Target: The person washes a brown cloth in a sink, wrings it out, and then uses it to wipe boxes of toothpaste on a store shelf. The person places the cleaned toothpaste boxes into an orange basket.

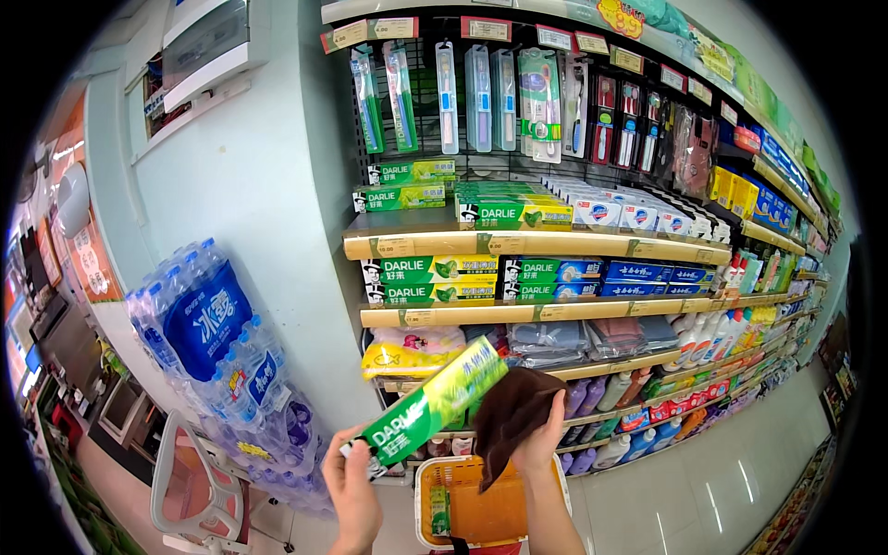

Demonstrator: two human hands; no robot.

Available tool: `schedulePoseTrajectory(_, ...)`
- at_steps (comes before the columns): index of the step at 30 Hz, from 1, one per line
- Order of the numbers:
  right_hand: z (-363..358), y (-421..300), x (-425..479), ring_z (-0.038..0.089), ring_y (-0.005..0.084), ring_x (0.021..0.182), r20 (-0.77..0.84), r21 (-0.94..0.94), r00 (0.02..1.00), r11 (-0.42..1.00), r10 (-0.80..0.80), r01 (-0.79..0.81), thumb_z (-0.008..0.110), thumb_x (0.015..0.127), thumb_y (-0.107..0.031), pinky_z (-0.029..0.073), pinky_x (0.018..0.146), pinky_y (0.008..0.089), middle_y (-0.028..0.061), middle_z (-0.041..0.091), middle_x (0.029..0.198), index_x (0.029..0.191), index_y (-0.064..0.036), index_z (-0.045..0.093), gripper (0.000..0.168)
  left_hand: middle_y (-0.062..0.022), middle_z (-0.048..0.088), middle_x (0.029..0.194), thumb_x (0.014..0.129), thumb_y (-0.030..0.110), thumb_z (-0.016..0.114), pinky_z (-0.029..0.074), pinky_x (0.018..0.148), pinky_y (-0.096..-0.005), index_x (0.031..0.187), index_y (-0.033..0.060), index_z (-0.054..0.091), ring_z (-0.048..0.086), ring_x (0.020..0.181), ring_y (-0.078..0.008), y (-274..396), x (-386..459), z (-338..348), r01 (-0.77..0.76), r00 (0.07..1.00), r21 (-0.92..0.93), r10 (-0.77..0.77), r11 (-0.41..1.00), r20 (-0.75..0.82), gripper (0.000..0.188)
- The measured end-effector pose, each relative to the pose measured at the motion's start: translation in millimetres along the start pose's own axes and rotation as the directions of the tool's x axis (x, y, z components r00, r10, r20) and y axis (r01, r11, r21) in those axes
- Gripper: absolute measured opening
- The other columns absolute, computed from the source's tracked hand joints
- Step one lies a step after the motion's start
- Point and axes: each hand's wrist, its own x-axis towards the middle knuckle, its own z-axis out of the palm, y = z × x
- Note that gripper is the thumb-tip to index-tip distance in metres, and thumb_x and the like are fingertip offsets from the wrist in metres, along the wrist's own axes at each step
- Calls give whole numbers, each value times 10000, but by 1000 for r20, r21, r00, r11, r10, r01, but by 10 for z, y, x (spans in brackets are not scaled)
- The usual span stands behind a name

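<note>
My left hand (354,485) grips the lower left end of a green toothpaste box (430,409), which tilts up to the right. A dark brown cloth (510,420) hangs from my right hand (541,437), close beside the box's upper end. Beneath both hands is an orange plastic shopping basket (485,517) with a white rim; a small green box (440,510) lies at its left side. More toothpaste boxes (510,211) are laid out on the shelf in front, and two similar green boxes (402,198) are stacked at that shelf's left end.
Packaged toothbrushes (447,97) hang above the shelves. Soap boxes (596,214) stand right of the toothpaste. Folded cloths in clear bags (548,340) fill a lower shelf, above rows of bottles (614,454). Packs of bottled water (208,312) are stacked at left beside a white-framed chair (201,485).
</note>
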Motion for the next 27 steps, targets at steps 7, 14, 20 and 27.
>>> schedulePoseTrajectory(7,316,340,-269,599,175,857,133,-78,961,969,243,-234,404,952,-462,498,762,324,49,598,1023,1139,-56,518,461,-80,620,946,792,135,718,481,648,-232,1067,-36,503,580,797,-86,-496,-206,278,104,924,382,-231,918,305,389)
schedulePoseTrajectory(14,457,330,-359,581,104,793,-41,-419,989,896,145,-148,661,846,-141,478,645,266,27,594,956,1100,-29,547,300,-69,637,837,798,131,704,471,648,-235,1011,-53,540,567,741,-72,-454,-157,289,-7,914,587,-233,809,332,326)
schedulePoseTrajectory(20,194,330,-143,558,101,798,-245,-413,969,905,-4,-101,651,865,-161,456,687,255,7,594,936,1041,-27,579,234,-71,656,813,787,204,722,474,634,-249,1031,-11,586,580,700,-68,-491,-153,118,-98,821,695,-336,712,461,352)
schedulePoseTrajectory(27,-728,201,70,576,155,870,-309,-244,949,960,59,-139,586,906,-298,457,777,287,57,609,1042,1049,-36,587,299,-87,659,877,868,384,611,458,739,-253,1052,-47,598,596,765,-139,-790,-178,-225,596,668,403,-707,694,231,469)
